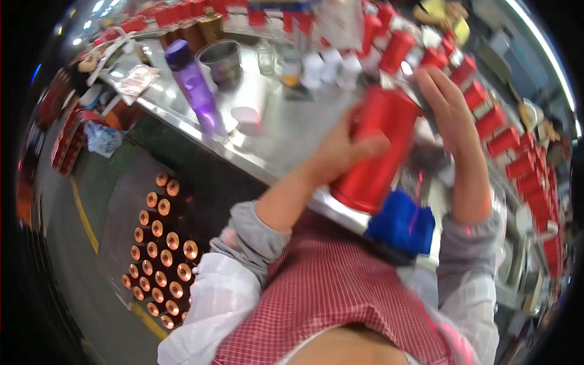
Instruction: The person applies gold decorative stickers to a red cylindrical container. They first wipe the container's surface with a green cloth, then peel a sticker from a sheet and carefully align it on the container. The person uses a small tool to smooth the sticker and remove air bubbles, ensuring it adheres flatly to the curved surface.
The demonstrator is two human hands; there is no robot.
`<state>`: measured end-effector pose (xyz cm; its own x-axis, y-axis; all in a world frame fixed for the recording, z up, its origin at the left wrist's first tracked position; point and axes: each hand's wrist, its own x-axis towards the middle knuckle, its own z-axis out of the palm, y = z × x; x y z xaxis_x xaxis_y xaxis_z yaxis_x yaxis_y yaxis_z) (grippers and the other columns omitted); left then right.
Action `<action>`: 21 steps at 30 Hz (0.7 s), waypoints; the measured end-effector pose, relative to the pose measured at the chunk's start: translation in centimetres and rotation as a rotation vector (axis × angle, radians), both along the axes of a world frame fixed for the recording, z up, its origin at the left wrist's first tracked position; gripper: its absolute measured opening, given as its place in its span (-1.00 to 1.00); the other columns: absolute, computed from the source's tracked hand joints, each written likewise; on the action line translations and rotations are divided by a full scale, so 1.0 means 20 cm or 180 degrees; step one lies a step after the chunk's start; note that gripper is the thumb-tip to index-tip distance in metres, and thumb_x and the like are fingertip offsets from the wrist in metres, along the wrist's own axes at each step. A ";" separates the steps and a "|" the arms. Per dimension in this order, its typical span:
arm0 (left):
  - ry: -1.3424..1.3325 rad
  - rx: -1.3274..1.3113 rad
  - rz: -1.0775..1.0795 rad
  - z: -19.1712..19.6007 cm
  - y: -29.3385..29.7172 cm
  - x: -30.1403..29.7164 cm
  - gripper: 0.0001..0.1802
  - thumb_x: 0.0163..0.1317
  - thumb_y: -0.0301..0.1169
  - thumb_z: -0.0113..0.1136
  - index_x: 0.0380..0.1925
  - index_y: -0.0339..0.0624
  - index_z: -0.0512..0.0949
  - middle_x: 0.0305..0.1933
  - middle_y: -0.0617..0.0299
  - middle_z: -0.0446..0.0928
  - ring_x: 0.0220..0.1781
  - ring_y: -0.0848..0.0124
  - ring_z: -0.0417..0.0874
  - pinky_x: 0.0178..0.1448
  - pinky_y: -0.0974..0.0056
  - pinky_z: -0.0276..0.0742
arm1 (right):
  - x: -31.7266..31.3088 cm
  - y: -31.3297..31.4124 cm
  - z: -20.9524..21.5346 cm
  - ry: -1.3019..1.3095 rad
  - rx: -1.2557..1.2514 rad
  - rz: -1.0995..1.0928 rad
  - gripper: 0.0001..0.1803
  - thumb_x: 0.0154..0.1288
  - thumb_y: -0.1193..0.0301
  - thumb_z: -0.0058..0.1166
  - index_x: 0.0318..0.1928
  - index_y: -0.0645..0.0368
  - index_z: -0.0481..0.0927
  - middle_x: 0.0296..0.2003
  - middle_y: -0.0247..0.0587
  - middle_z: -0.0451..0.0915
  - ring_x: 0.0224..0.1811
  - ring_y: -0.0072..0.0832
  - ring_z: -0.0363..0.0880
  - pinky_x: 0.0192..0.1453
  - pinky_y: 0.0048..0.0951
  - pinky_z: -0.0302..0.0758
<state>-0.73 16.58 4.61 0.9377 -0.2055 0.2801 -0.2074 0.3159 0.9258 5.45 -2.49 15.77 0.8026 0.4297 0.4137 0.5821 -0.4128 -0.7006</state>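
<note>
Holds with the left hand (347, 149) a glossy red cylinder, smooth and probably of metal (392, 121), tilted, apparently raised over the near edge of a shiny steel-coloured table (298, 112). Lays the thumb over the near side and curls the fingers around the far one, grasping well by the look. Brings the right hand (447, 100) just beside the upper end, with fingers rather straight. Cannot tell, because of blur, about touching or gripping anything there.

Seems to be in the middle of handling this 1 piece: already in hand, not yet set down. Cannot judge the work done on its surface. Shows along the right many similar red cylinders (488, 123); impossible to say whether finished or waiting. Near the lower end, shows also a bunched bright blue cloth (401, 225), apparently untouched by the 2 hands. Farther left on the table, includes a translucent purple bottle (194, 91) and a grey metal bucket (222, 67), both well apart from the handling.
</note>
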 end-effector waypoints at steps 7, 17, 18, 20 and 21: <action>0.1591 -0.2120 -0.0505 -0.20 0.03 -0.04 -0.27 0.38 0.12 -0.09 0.23 -0.36 0.33 0.06 -0.14 0.55 -0.02 0.07 0.69 0.05 0.01 0.67 | -0.16 0.02 -0.44 0.1547 0.0031 -0.0080 -0.39 0.44 -0.03 -0.06 0.29 0.13 0.42 0.00 -0.35 0.55 -0.06 -0.64 0.44 -0.24 -0.57 0.40; 0.1552 -0.1684 0.0249 -0.11 -0.05 -0.06 -0.38 0.36 0.00 0.04 0.15 -0.32 0.36 0.02 -0.05 0.55 -0.05 0.20 0.68 0.01 0.11 0.66 | -0.19 -0.02 -0.50 0.1910 0.0316 0.0259 -0.31 0.42 -0.04 -0.02 0.32 0.24 0.37 -0.04 -0.26 0.58 -0.22 -0.61 0.45 -0.34 -0.56 0.42; 0.1495 -0.1550 0.0474 -0.12 -0.06 -0.05 -0.40 0.35 -0.01 0.06 0.13 -0.32 0.37 0.00 -0.05 0.56 -0.07 0.21 0.68 0.01 0.11 0.66 | -0.19 -0.05 -0.51 0.1929 0.0262 0.0391 -0.30 0.42 -0.03 0.00 0.33 0.25 0.35 -0.02 -0.24 0.57 -0.19 -0.59 0.46 -0.31 -0.55 0.44; 0.0826 -0.1189 0.0752 -0.18 -0.07 -0.03 -0.31 0.25 -0.08 0.21 0.20 -0.30 0.24 0.07 -0.04 0.48 0.02 0.23 0.61 0.07 0.14 0.60 | -0.21 -0.07 -0.53 0.1821 0.0253 0.0552 -0.27 0.40 0.01 0.04 0.37 0.26 0.28 0.03 -0.19 0.56 -0.09 -0.54 0.49 -0.22 -0.52 0.47; 0.0487 -0.1007 0.0887 -0.22 -0.07 -0.02 -0.24 0.20 -0.12 0.29 0.24 -0.28 0.17 0.11 -0.03 0.44 0.07 0.25 0.57 0.10 0.16 0.58 | -0.21 -0.07 -0.55 0.1691 0.0294 0.0596 -0.26 0.40 0.03 0.06 0.39 0.26 0.25 0.05 -0.16 0.55 -0.03 -0.51 0.50 -0.15 -0.50 0.49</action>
